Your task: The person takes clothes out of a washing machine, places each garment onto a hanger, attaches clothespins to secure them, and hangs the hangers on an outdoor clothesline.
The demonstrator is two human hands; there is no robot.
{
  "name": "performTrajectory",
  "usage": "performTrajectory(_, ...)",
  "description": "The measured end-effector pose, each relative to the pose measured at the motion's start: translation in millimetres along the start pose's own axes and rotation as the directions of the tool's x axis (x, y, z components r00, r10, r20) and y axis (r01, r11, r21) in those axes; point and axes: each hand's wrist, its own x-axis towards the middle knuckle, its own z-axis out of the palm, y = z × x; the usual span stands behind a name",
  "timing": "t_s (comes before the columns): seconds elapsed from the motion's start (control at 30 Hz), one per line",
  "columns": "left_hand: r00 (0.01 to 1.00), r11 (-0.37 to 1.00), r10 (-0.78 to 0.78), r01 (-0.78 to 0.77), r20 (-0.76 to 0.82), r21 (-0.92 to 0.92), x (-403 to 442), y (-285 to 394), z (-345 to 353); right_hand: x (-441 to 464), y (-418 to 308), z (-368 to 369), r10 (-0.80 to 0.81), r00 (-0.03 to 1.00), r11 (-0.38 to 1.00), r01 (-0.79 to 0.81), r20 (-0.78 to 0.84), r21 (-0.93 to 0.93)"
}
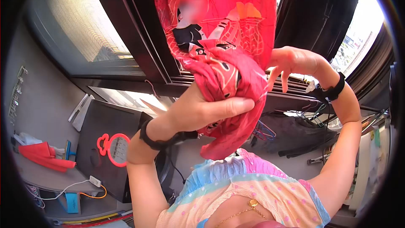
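Observation:
A red printed cloth (228, 71) hangs down from the top of the view, its lower part bunched up in the middle. My left hand (211, 109) grips this bunched part, the thumb pressed across its front and the other fingers hidden behind the folds. To the right of the cloth is my right hand (293, 65), its fingers spread and curved beside the cloth's right edge; whether the fingertips touch it is unclear. Black straps sit on both wrists.
Dark window frames (143, 29) stand behind the cloth. At the lower left are a black surface (101, 131), a red-rimmed mirror (118, 150), a folded red cloth (46, 157) and a white cable. Dark clothing (291, 133) and hangers (265, 131) lie at the right.

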Motion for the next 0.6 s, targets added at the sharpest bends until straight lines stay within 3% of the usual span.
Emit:
performTrajectory(0.03,1.000,1.000,-0.006,0.007,-0.014,0.030,10,3,2,1,17,11,0.003,0.998,0.996,-0.009,0.070,0.094)
performTrajectory(0.1,1.000,0.989,0.001,-0.005,0.026,0.150,36,1,-7,13,18,45,0.024,0.999,0.996,-0.028,0.047,0.087)
performTrajectory(0.17,0.996,0.989,0.082,-0.080,-0.015,0.121,58,1,-9,23,13,54,0.059,0.998,0.976,-0.061,0.014,0.210)
performTrajectory(0.23,0.999,0.991,0.009,-0.002,-0.049,0.137,74,10,-16,32,9,56,0.119,0.980,0.968,-0.079,-0.158,0.239)
performTrajectory(0.27,0.999,0.995,0.002,-0.006,0.039,0.104,89,15,-29,38,0,51,0.107,0.971,0.968,-0.053,-0.212,0.244)
performTrajectory(0.33,0.989,0.997,-0.016,0.026,0.149,-0.067,102,37,-41,45,-9,24,-0.036,0.918,0.994,0.075,-0.394,0.085)
performTrajectory(0.37,0.990,0.996,-0.017,0.029,0.142,-0.080,105,44,-55,47,-21,19,-0.135,0.845,0.979,0.193,-0.518,0.059)
performTrajectory(0.4,0.991,0.995,-0.018,0.031,0.135,-0.093,108,51,-69,43,-25,-14,-0.212,0.825,0.975,0.213,-0.524,-0.059)
performTrajectory(0.43,0.996,1.000,-0.004,0.003,0.094,0.018,114,50,-88,39,-41,-17,-0.176,0.772,0.958,0.277,-0.611,0.075)
performTrajectory(0.47,0.988,0.997,-0.078,0.077,0.131,0.012,112,56,-88,39,-42,-35,-0.235,0.740,0.949,0.315,-0.631,0.016)
performTrajectory(0.6,0.912,0.824,-0.291,0.392,-0.288,0.409,128,48,-94,47,-27,-83,-0.230,0.655,0.972,0.192,-0.720,-0.135)
